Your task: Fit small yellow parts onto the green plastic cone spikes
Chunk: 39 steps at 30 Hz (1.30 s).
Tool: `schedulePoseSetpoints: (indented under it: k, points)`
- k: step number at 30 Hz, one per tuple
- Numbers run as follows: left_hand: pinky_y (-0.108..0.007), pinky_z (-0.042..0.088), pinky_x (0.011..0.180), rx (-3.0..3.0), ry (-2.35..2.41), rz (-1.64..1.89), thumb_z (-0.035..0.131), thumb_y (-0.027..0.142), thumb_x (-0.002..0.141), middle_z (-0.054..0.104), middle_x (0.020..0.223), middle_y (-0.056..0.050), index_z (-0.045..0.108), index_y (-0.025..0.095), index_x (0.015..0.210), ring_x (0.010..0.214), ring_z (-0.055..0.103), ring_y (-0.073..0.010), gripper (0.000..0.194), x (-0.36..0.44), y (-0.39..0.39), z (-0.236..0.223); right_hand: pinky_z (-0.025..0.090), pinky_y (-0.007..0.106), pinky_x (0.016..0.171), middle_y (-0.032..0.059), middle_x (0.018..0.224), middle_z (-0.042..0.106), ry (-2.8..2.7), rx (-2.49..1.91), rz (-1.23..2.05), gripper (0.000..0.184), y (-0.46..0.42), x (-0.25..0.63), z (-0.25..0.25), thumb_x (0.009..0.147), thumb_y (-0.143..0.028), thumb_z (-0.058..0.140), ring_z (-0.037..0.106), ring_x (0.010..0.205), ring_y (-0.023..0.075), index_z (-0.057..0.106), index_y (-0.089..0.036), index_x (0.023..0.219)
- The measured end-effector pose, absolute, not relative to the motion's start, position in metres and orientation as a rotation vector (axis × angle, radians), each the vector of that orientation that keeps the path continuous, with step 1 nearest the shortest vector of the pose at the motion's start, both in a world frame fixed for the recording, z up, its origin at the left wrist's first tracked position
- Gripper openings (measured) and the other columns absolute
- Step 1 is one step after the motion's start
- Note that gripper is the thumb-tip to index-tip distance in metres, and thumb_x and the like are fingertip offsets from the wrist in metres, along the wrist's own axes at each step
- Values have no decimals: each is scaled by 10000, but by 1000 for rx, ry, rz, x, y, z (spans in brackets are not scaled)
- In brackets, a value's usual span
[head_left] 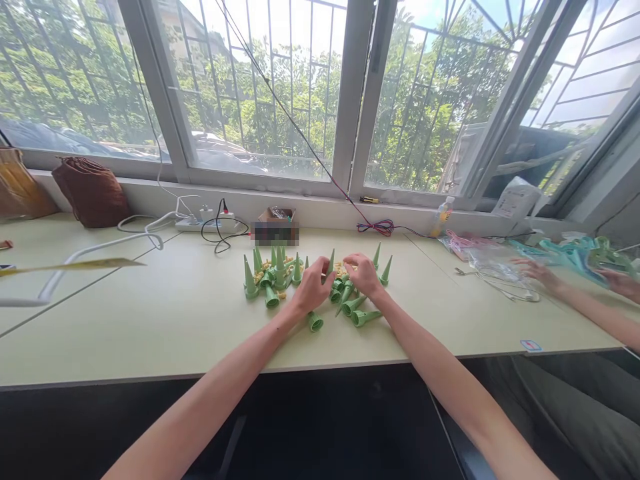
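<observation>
My left hand (314, 283) is closed around a green plastic cone-shaped spike (331, 259), which stands tip up between the fingers. Just to its right, my right hand (364, 272) has its fingers curled together over the small yellow pieces (341, 268); what they pinch, if anything, is too small to make out. Several more green spikes are around both hands. Some stand upright, such as the spike at the left (250, 280); others lie with their hollow ends toward me, like the one near my right wrist (365, 318). Another spike (315, 323) lies below my left hand.
A small open cardboard box (276, 223) stands behind the spikes. Beyond are a power strip (207, 223), coiled wires (376, 228) and a bottle (443, 217). On the right, another person's hands (540, 272) are near plastic bags and teal items. A brown bag (91, 192) sits far left.
</observation>
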<state>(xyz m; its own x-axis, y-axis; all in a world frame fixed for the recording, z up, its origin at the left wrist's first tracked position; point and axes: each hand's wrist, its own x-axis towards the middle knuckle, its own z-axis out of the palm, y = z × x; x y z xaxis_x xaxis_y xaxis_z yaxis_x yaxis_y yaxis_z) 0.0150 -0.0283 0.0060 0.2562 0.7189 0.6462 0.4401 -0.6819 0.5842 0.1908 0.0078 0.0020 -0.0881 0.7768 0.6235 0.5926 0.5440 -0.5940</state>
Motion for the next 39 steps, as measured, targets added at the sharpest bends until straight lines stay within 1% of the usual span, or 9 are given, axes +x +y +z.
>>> schedulePoseSetpoints:
  k: [4, 9, 16, 19, 26, 31, 34, 39]
  points:
    - [-273, 489, 663, 2260, 1055, 1407, 497, 249, 874, 562, 820, -15, 480, 193, 932, 751, 561, -139, 82, 15, -28, 6, 541, 316, 835, 95, 943, 683, -1722, -1095, 362, 142, 7, 189, 2, 785, -152, 572, 674, 836, 176, 689, -141, 864]
    - [-265, 483, 647, 2282, 1063, 1432, 502, 248, 870, 576, 818, -17, 475, 191, 919, 742, 565, -137, 79, 15, -29, 7, 554, 316, 789, 85, 908, 700, -1672, -1096, 436, 103, 3, 188, 5, 748, -197, 622, 680, 794, 176, 677, -148, 819]
    - [-261, 483, 645, 2266, 1062, 1420, 501, 241, 866, 570, 819, -16, 464, 191, 910, 743, 561, -136, 76, 16, -29, 8, 561, 315, 743, 76, 863, 715, -1656, -1097, 495, 166, -3, 185, 10, 691, -236, 686, 687, 766, 185, 663, -148, 831]
    - [-261, 481, 648, 2270, 1067, 1420, 500, 234, 864, 564, 816, -16, 463, 192, 905, 739, 556, -135, 70, 16, -29, 9, 562, 312, 740, 75, 867, 716, -1658, -1077, 499, 160, -3, 184, 10, 712, -238, 663, 688, 768, 185, 663, -151, 845]
    - [-257, 475, 648, 2282, 1075, 1426, 500, 223, 861, 562, 815, -13, 456, 195, 903, 742, 555, -134, 66, 16, -31, 10, 543, 304, 775, 63, 875, 723, -1723, -999, 437, 158, -7, 182, 11, 806, -270, 572, 674, 779, 171, 684, -169, 855]
    - [-259, 475, 644, 2283, 1086, 1416, 498, 232, 865, 562, 819, -13, 458, 196, 910, 738, 551, -134, 70, 15, -30, 9, 520, 278, 741, 51, 866, 720, -1761, -980, 443, 191, -11, 181, 11, 846, -298, 536, 655, 751, 161, 678, -176, 888]
    - [-263, 475, 641, 2288, 1085, 1419, 494, 242, 871, 561, 818, -15, 457, 196, 908, 732, 548, -134, 70, 15, -29, 8, 495, 259, 691, 37, 811, 704, -1793, -994, 411, 223, -12, 181, 12, 875, -317, 499, 625, 699, 151, 676, -181, 878]
    - [-276, 481, 649, 2290, 1075, 1425, 498, 266, 878, 560, 823, -20, 465, 196, 915, 737, 550, -140, 87, 15, -28, 6, 446, 240, 614, 13, 676, 638, -1849, -1040, 383, 278, -14, 181, 12, 897, -356, 465, 555, 609, 140, 669, -186, 816]
